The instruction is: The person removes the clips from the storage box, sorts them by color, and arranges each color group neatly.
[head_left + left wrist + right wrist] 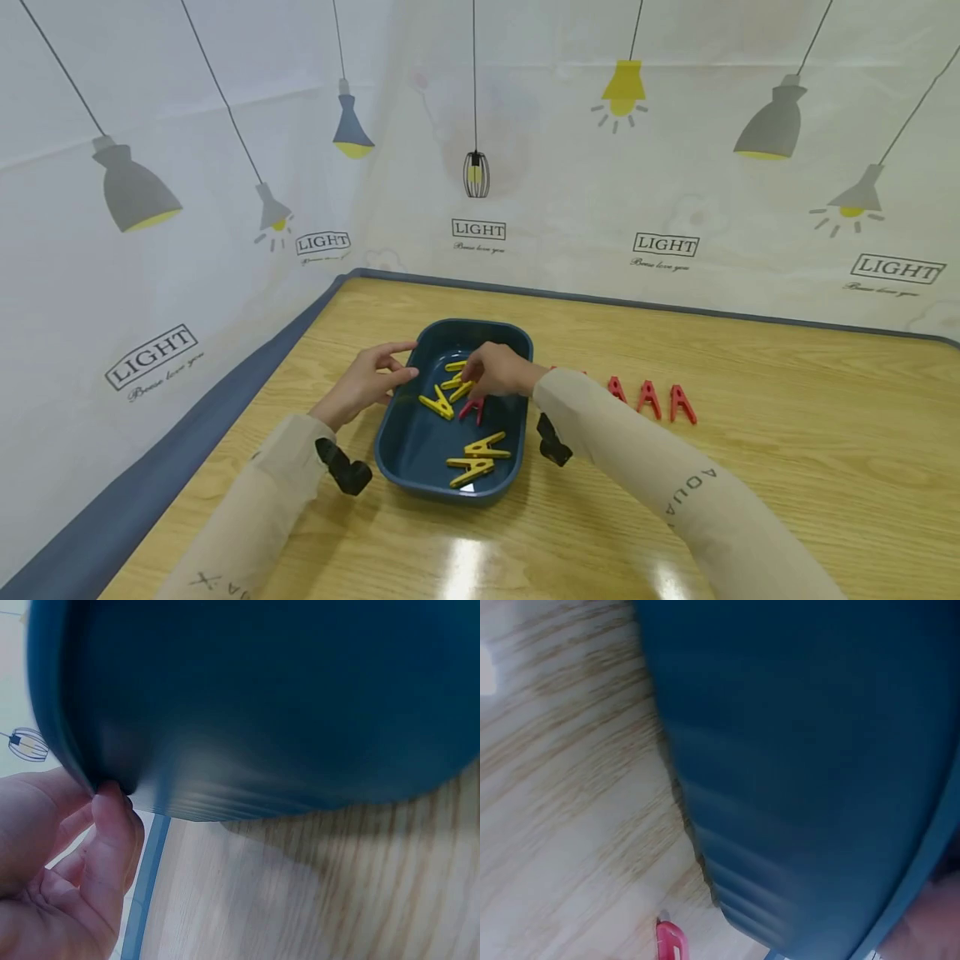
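A dark blue rectangular bin [397, 450] sits on the table, with several yellow clothespins [437, 403] inside it. My left hand [366, 385] holds the bin's left rim, its fingertips at the edge; the left wrist view shows these fingers [112, 832] against the rim. Inside the bin is my right hand [498, 368], fingers pointing down among the yellow clothespins. Right below its fingertips is a red clothespin [472, 409]; whether the fingers pinch it is hidden. In the right wrist view the bin's outer wall [780, 787] covers most of that hand.
Several red clothespins [682, 404] stand in a row on the wooden table [787, 467] to the right of the bin, partly behind my right forearm. A printed curtain [555, 192] with lamp drawings hangs along the back and left table edges.
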Demonstrator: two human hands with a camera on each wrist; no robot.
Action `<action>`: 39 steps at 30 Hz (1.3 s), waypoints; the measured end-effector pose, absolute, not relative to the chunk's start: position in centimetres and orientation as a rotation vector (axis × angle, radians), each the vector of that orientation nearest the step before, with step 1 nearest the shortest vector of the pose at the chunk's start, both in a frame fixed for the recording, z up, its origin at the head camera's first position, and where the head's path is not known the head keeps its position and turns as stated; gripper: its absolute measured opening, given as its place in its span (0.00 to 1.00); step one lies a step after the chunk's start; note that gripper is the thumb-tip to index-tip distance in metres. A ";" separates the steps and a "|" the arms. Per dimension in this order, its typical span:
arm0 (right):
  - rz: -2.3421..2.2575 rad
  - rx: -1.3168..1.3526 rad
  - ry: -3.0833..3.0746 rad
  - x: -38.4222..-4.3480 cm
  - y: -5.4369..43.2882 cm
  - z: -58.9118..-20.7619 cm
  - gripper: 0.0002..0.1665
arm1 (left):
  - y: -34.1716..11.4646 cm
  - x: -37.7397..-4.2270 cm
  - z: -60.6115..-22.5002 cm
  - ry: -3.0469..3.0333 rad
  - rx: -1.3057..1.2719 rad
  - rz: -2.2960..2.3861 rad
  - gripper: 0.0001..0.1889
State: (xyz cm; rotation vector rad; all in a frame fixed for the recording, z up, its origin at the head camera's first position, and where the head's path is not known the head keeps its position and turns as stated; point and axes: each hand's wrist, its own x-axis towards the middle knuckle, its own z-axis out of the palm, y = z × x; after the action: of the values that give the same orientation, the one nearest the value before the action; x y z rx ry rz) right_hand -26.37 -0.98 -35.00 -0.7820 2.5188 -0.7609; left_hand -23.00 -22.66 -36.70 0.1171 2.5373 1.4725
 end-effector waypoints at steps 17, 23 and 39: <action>-0.670 -0.691 2.459 -26.3 -1.6 -35.8 0.16 | -22.5 -22.9 -36.7 2.533 0.139 1.489 0.26; -0.688 -0.694 2.416 -26.4 -1.8 -36.1 0.17 | -22.5 -22.8 -36.6 2.544 0.134 1.481 0.26; -0.764 -0.723 2.355 -26.2 -2.3 -36.7 0.17 | -22.7 -23.0 -36.7 2.552 0.130 1.468 0.26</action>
State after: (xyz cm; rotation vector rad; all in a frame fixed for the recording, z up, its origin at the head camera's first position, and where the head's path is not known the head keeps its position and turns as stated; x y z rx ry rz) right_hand -26.21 -2.33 -36.67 -0.7227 2.3546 -0.7643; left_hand -22.96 -22.72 -36.73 0.1301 2.5519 1.4675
